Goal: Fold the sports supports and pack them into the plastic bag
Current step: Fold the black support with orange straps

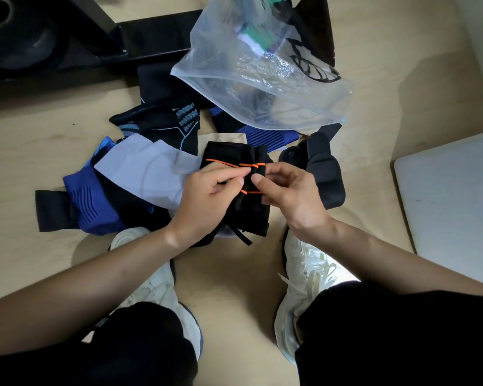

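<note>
Black support with orange lines is pinched tight in both grips, left hand and right hand, near one plastic bag; two white shoes sit farther from it

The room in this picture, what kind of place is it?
Probably a gym or workout room, though I can't be sure. What looks like a black weight plate and a black metal equipment frame sit on the wooden floor, and knitted sports supports lie piled beside them.
</note>
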`<state>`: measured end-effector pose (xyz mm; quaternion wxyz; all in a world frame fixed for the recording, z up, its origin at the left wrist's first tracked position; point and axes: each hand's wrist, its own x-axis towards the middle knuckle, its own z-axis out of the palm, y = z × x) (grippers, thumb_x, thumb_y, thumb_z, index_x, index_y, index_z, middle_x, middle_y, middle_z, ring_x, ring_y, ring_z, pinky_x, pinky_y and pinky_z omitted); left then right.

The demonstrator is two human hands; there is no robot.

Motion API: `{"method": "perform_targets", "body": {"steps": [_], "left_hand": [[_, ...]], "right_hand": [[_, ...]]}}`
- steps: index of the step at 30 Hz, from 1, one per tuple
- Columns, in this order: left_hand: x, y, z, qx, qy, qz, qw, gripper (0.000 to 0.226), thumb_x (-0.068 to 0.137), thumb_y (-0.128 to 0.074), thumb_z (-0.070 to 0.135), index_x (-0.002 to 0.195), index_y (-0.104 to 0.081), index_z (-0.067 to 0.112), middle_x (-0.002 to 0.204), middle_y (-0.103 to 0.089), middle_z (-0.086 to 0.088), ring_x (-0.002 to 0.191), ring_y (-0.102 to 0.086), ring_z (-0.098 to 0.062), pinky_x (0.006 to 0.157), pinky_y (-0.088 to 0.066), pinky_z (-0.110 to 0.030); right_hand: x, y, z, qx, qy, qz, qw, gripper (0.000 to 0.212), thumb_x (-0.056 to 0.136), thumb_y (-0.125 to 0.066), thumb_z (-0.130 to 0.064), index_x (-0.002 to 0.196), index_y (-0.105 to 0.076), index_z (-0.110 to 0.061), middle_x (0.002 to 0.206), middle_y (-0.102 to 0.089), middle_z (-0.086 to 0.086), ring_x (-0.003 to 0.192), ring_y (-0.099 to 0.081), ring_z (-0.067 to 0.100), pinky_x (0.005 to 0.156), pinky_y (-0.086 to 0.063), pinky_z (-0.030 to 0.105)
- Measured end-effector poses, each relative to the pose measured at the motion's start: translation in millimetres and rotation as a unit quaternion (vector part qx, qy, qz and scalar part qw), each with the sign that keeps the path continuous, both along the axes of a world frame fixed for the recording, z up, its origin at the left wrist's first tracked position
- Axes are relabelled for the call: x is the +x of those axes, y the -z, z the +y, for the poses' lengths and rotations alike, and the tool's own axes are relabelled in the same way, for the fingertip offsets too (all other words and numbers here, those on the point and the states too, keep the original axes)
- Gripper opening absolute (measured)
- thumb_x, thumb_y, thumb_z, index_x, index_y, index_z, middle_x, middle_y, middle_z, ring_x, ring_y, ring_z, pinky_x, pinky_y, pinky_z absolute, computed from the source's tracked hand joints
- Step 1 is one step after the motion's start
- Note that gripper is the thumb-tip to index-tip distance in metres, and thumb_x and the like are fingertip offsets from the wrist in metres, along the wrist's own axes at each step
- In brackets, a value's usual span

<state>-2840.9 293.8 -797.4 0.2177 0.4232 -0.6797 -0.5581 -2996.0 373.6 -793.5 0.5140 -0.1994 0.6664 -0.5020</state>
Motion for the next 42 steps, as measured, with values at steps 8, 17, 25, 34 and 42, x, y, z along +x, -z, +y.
{"method": "perform_targets", "body": {"steps": [8,17,25,34,42], "left_hand": [[11,5,-15,-0.012,-0.027,-0.049,0.998,0.030,0.091,-0.061,-0.003,0.101,-0.077,0.019,0.100,-0.076,0.010,0.098,-0.070,-0.003,0.093,-0.055,-0.025],[12,38,-37,-0.114,0.045,-0.319,0.940,0.073,0.079,-0.080,0.047,0.138,-0.055,0.013,0.122,-0.064,-0.002,0.103,-0.065,-0.025,0.089,-0.046,-0.038],[13,36,-45,-0.055,0.014,-0.290,0.955,0.056,0.076,-0.086,0.041,0.121,-0.065,0.016,0.091,-0.064,0.005,0.086,-0.062,-0.015,0.084,-0.046,-0.032],[9,30,-43,0.165,-0.027,-0.120,0.979,0.018,0.089,-0.075,0.015,0.085,-0.058,0.021,0.074,-0.062,0.007,0.067,-0.058,-0.008,0.069,-0.047,-0.023],[1,20,-35,0.258,-0.049,-0.044,0.964,0.023,0.094,-0.071,0.024,0.113,-0.060,0.017,0.100,-0.076,-0.004,0.095,-0.074,-0.018,0.084,-0.061,-0.034]], "right_hand": [[-12,11,1,0.023,-0.001,0.044,0.999,0.016,0.089,-0.070,-0.001,0.104,-0.072,-0.004,0.070,-0.068,-0.003,0.076,-0.067,0.023,0.078,-0.059,0.052],[-26,22,9,0.059,-0.028,0.169,0.983,0.026,0.089,-0.069,-0.004,0.092,-0.069,-0.030,0.071,-0.056,0.006,0.062,-0.051,0.010,0.063,-0.047,0.015],[-25,24,6,0.068,-0.003,0.024,0.997,0.018,0.093,-0.062,0.003,0.101,-0.068,-0.011,0.061,-0.062,-0.011,0.050,-0.055,0.002,0.050,-0.042,0.016],[-21,18,3,0.040,-0.047,-0.120,0.991,0.019,0.098,-0.051,0.006,0.091,-0.061,-0.008,0.056,-0.057,-0.014,0.052,-0.057,0.001,0.050,-0.045,0.013],[-18,21,4,0.071,-0.027,-0.132,0.988,0.019,0.099,-0.053,0.000,0.092,-0.068,-0.009,0.078,-0.068,-0.002,0.068,-0.066,0.008,0.053,-0.050,0.019]]}}
